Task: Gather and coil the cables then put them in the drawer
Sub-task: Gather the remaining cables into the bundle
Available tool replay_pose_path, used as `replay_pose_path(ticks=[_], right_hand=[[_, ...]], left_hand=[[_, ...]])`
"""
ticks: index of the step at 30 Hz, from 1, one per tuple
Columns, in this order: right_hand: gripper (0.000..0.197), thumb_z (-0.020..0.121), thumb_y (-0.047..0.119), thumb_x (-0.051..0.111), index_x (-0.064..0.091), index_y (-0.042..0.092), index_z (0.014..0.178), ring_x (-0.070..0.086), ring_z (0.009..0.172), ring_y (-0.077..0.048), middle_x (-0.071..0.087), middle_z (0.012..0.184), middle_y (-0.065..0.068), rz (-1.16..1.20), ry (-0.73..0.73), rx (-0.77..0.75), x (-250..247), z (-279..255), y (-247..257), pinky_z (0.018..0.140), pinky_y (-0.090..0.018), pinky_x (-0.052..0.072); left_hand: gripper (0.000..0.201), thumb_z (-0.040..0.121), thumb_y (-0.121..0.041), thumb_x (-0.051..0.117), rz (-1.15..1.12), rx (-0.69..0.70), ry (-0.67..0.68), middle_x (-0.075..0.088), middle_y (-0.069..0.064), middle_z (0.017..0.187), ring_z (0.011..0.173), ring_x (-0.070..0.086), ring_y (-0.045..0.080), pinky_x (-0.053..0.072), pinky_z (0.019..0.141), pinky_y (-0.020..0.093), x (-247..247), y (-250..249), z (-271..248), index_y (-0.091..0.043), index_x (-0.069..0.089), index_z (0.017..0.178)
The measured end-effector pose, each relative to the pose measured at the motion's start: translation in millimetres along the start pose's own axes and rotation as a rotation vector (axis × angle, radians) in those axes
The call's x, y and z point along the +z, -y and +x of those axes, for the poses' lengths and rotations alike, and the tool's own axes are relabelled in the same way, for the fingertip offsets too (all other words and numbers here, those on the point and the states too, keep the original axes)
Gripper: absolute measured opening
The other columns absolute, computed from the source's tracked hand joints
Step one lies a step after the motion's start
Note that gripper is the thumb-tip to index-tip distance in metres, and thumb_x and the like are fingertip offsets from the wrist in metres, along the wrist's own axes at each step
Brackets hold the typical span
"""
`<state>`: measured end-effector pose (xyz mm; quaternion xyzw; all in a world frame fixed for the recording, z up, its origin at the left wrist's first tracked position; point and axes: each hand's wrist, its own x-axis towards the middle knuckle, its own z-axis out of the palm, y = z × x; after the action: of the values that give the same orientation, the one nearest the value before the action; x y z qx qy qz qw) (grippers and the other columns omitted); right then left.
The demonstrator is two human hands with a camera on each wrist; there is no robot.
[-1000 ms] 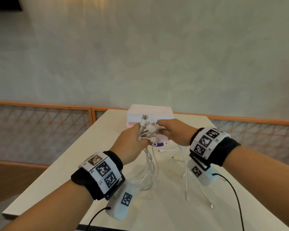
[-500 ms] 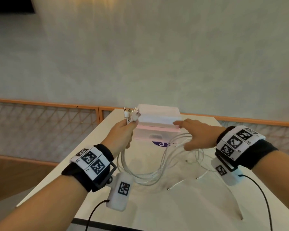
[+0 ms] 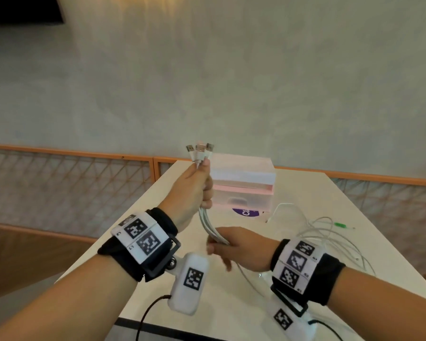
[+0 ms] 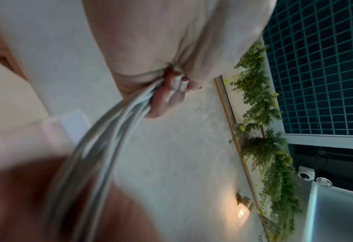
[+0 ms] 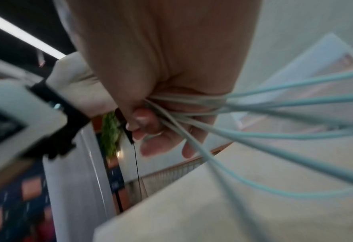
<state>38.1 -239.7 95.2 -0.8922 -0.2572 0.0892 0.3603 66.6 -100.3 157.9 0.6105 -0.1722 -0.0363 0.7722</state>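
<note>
My left hand [image 3: 194,190] grips a bundle of white cables [image 3: 208,226] near their USB plug ends [image 3: 200,149], which stick up above the fist. In the left wrist view the same cables [image 4: 109,124] run out of the curled fingers [image 4: 165,98]. My right hand [image 3: 234,247], lower and nearer, is closed around the bundle below the left hand; the right wrist view shows the strands [image 5: 213,129] passing through its fingers [image 5: 144,121]. The cables' loose tails [image 3: 330,232] trail over the table to the right. A pink and white drawer box [image 3: 244,185] stands behind the hands, its drawers closed.
The white table [image 3: 231,303] has its left edge close to my left forearm. A green-tipped cable end [image 3: 341,225] lies at the right among the loose tails. A purple round label [image 3: 246,212] lies before the box. An orange-framed mesh railing [image 3: 71,183] runs behind.
The left hand has lifted the plug ends higher. The right hand left the drawer box side, came down toward me and closed around the bundle below the left hand. The cable loops have drawn straighter.
</note>
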Motion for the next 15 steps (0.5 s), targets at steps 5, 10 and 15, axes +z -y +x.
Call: replay_pose_path(ticks=[5, 10, 15], right_hand=[[0.026, 0.094, 0.042, 0.045, 0.036, 0.031, 0.072, 0.041, 0.057, -0.009, 0.041, 0.06, 0.009, -0.412, -0.073, 0.003, -22.7, -24.1, -20.7, 0.058, -0.023, 0.034], [0.026, 0.085, 0.045, 0.058, 0.042, 0.036, 0.067, 0.044, 0.061, -0.005, 0.045, 0.062, 0.01, -0.434, -0.103, 0.017, -59.2, -34.5, -7.5, 0.058, -0.015, 0.034], [0.028, 0.073, 0.03, 0.076, 0.057, 0.021, 0.091, 0.042, 0.05, 0.001, 0.055, 0.056, 0.017, -0.047, -0.163, 0.026, -86.3, -34.2, 15.7, 0.052, -0.014, 0.033]], left_hand=[[0.033, 0.101, -0.034, 0.038, 0.093, 0.04, -0.158, 0.027, -0.008, 0.052, 0.037, 0.022, 0.004, 0.021, 0.035, 0.016, -30.4, -2.7, 5.9, -0.021, 0.034, 0.071], [0.033, 0.099, -0.037, 0.039, 0.347, -0.006, -0.089, 0.029, -0.006, 0.056, 0.04, 0.023, 0.007, 0.02, 0.04, 0.021, -29.6, 11.5, 2.0, -0.025, 0.043, 0.069], [0.031, 0.1, -0.037, 0.036, 0.756, 0.122, -0.014, 0.045, -0.004, 0.062, 0.054, 0.039, 0.014, 0.029, 0.053, 0.028, -4.4, 14.7, -14.4, -0.026, 0.044, 0.072]])
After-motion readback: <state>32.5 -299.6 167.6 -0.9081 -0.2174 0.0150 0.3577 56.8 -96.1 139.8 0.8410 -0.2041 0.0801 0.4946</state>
